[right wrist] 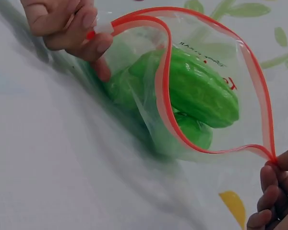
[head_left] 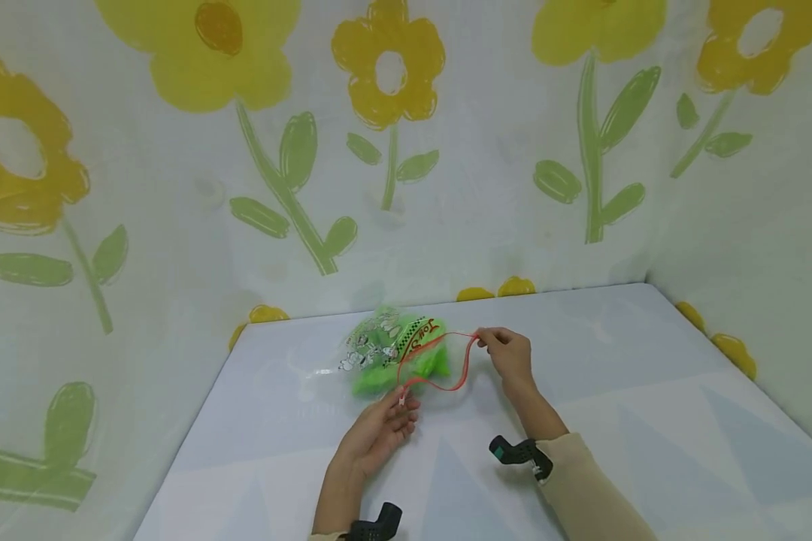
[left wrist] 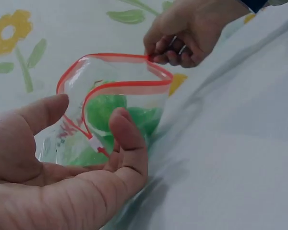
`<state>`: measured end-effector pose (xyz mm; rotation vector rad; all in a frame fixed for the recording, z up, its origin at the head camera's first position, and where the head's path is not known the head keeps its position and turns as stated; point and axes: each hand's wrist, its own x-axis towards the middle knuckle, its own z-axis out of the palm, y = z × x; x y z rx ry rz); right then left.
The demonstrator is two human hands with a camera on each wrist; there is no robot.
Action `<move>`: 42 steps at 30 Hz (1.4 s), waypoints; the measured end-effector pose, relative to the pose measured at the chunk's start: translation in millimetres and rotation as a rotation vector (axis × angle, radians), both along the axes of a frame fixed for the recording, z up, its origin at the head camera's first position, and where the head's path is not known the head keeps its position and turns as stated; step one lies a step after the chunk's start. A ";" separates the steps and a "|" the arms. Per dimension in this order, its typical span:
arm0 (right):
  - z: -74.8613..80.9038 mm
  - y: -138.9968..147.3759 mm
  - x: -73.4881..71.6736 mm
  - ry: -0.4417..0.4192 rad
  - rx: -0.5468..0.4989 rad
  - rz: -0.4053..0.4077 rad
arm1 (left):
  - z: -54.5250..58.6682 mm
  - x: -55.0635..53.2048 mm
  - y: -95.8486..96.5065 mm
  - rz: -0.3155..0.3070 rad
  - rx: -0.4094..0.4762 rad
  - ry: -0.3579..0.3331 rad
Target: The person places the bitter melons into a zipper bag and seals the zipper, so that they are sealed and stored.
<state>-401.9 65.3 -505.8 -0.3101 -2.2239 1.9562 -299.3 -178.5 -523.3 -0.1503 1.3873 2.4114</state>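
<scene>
A clear zip bag (head_left: pixel 372 342) with a red zip edge lies at the far side of the table, its mouth spread into a loop. Inside show bright green pieces, one a long bumpy green thing (right wrist: pixel 201 88). My right hand (head_left: pixel 507 353) pinches one end of the red edge between thumb and fingertips. At the opposite end, by the white slider (left wrist: pixel 96 143), my left hand (head_left: pixel 382 432) holds the bag, palm turned inward and fingers curved. Fingers partly hide the slider in the right wrist view, so the exact grip there is partly covered.
The white table (head_left: pixel 298 466) has pale blue triangles. Behind it and at both sides hangs a white cloth (head_left: pixel 460 195) printed with yellow flowers and green stems. A black wrist camera (head_left: pixel 524 454) sits on the right wrist, another (head_left: pixel 377 522) on the left.
</scene>
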 end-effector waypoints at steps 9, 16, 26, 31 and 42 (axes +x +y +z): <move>-6.9 8.3 -0.2 -0.026 0.012 -0.031 | -1.2 -1.7 -0.9 0.124 0.246 -0.031; -4.4 16.7 1.5 -0.045 0.012 0.002 | -3.2 -3.6 -0.4 0.159 0.279 -0.037; -2.0 29.8 9.1 -0.076 -0.018 0.048 | -2.5 -4.5 0.5 0.261 0.232 -0.007; -2.9 48.4 19.2 -0.099 -0.018 0.122 | -2.8 -3.9 4.2 0.315 0.202 0.012; -1.1 72.4 52.7 -0.093 -0.036 0.317 | 0.0 -6.0 0.2 0.332 0.115 0.072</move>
